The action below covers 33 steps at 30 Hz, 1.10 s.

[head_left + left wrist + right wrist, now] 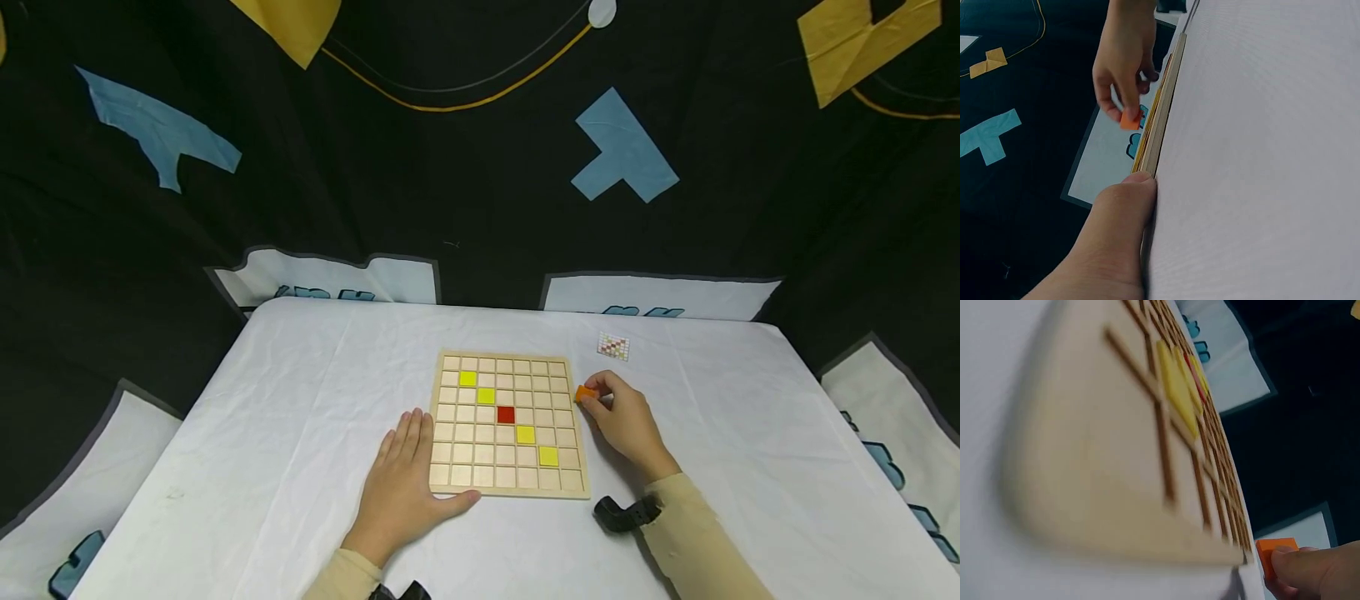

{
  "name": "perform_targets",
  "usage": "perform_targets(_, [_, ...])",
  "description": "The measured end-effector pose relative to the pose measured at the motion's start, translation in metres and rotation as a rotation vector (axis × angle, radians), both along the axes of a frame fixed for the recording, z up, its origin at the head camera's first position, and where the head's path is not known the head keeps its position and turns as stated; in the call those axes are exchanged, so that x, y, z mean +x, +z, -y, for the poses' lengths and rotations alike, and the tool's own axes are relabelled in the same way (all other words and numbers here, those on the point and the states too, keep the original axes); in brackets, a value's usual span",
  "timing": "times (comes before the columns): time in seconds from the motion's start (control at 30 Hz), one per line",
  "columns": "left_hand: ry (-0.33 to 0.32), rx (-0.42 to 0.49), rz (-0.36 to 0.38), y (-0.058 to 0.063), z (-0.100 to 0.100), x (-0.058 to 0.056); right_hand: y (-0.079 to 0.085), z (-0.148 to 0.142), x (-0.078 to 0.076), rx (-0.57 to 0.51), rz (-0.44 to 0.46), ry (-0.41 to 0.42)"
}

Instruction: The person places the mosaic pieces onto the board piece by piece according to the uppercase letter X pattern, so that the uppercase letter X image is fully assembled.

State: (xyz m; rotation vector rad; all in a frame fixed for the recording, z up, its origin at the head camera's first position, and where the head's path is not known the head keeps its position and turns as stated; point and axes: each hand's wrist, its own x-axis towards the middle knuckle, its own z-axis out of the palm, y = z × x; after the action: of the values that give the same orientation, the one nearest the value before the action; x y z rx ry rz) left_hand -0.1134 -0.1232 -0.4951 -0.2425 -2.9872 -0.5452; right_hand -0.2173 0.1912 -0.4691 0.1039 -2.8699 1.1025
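Note:
A square wooden grid board [484, 492] lies on the white table, with several yellow tiles [548, 456] and one red tile [506, 414] set in a diagonal line of its cells. My left hand [405, 483] lies flat at the board's left side, fingers straight, thumb spread along the front edge at the corner. In the left wrist view the thumb [1124, 206] touches the board's edge. Just off the board's right edge, my right hand [624, 418] pinches an orange tile [585, 392] between thumb and fingers. That orange tile [1277, 550] shows beside the board's rim in the right wrist view.
A small card with a coloured grid pattern [613, 346] lies behind the right hand on the white tablecloth [300, 400]. A black curtain [465, 192] with blue and yellow shapes hangs behind the table. Black wrist mounts [628, 513] sit at both sleeves.

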Motion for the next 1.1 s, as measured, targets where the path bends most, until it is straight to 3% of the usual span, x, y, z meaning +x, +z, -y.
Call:
perform_targets(0.33, [0.009, 0.012, -0.027, -0.003, -0.001, 0.0, 0.004, 0.033, -0.021, 0.02, 0.031, 0.07])
perform_targets(1.1, [0.007, -0.017, -0.001, 0.0, -0.001, 0.0, -0.002, 0.052, -0.027, 0.095, 0.016, 0.094])
